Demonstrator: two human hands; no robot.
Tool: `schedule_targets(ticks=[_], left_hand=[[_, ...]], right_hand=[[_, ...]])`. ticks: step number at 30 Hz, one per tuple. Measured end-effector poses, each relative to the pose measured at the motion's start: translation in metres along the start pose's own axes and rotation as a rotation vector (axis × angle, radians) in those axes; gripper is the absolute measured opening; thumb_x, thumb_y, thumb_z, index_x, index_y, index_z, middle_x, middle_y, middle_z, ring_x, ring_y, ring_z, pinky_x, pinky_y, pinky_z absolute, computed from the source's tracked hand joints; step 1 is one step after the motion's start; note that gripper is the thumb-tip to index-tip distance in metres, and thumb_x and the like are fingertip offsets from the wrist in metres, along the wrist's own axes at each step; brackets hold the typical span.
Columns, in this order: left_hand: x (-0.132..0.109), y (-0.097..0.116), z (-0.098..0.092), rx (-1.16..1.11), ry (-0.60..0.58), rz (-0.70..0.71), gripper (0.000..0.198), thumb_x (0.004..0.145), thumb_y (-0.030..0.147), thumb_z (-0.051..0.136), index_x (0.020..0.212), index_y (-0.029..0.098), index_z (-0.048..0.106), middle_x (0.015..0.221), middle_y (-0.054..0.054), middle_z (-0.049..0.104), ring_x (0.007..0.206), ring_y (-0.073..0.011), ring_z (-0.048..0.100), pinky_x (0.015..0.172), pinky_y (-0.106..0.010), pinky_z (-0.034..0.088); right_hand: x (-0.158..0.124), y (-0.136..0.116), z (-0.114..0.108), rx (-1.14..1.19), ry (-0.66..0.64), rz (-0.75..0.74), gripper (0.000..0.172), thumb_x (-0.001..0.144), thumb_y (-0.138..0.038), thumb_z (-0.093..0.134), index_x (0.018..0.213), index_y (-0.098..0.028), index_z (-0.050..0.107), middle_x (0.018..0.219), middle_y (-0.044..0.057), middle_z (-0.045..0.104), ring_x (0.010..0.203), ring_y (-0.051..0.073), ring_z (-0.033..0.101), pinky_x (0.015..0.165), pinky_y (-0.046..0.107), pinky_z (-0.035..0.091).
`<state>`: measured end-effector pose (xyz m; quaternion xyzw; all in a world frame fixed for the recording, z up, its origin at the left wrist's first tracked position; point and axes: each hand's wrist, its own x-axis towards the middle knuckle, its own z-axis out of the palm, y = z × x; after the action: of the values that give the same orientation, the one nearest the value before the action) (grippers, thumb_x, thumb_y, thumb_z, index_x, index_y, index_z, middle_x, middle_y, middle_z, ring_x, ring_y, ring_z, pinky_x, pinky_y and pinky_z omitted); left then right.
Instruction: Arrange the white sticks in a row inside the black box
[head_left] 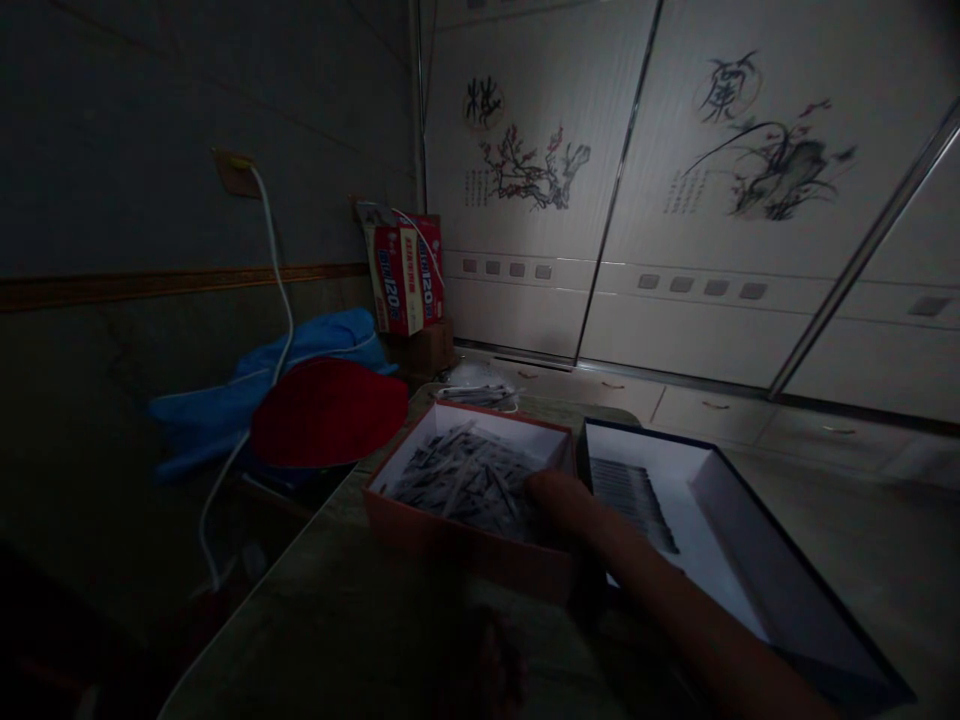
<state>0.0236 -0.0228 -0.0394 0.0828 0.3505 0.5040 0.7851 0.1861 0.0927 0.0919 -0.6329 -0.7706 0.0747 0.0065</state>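
My right hand (pixel 562 505) reaches over the right side of an orange-red box (pixel 465 555). Its fingers dip toward a heap of thin, dark-and-pale strips (pixel 469 475) inside; the fingertips are too dim to show whether they grip any. Beside that box, under my forearm, stands a dark-blue box (pixel 780 540) with a white inside. A neat row of similar thin strips (pixel 634 500) lies along its left part. Low in the frame, what looks like my left hand (pixel 495 665) is in deep shadow near the table's front, its fingers unclear.
Both boxes stand on a table (pixel 322 600). Behind them sits a clear plastic bag with more strips (pixel 480 390). To the left are a red round item (pixel 330 412), blue cloth (pixel 255 365) and a white cable (pixel 274 240). Red cartons (pixel 405 275) stand by the sliding doors (pixel 525 230).
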Motion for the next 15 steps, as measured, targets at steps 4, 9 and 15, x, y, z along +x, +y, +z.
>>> schedule_targets(ticks=[4,9,15], left_hand=[[0.004,0.000,-0.004,0.067,0.035,-0.047,0.011,0.067,0.029,0.070,0.075,0.022,0.067,0.073,-0.003,0.070,0.062,-0.0159,0.064,0.064,-0.030,0.047],[0.008,-0.003,0.000,0.147,0.131,-0.077,0.020,0.067,0.034,0.069,0.080,0.020,0.064,0.071,-0.002,0.070,0.054,-0.0134,0.060,0.058,-0.029,0.043],[0.003,-0.004,0.016,0.207,0.219,-0.033,0.015,0.078,0.033,0.058,0.077,0.018,0.058,0.053,0.001,0.064,0.047,-0.0131,0.056,0.052,-0.027,0.039]], right_hand=[[0.009,-0.001,0.016,0.072,0.011,0.007,0.019,0.089,-0.028,0.053,0.100,-0.014,0.060,0.099,0.003,0.063,0.087,0.015,0.062,0.076,0.035,0.051],[0.006,0.001,0.026,0.162,0.085,0.011,0.019,0.092,-0.025,0.049,0.093,-0.011,0.062,0.093,0.002,0.064,0.084,0.015,0.063,0.075,0.033,0.051],[0.005,0.000,0.013,0.049,-0.049,-0.029,0.018,0.088,-0.027,0.055,0.098,-0.014,0.060,0.099,0.003,0.064,0.086,0.016,0.062,0.077,0.036,0.051]])
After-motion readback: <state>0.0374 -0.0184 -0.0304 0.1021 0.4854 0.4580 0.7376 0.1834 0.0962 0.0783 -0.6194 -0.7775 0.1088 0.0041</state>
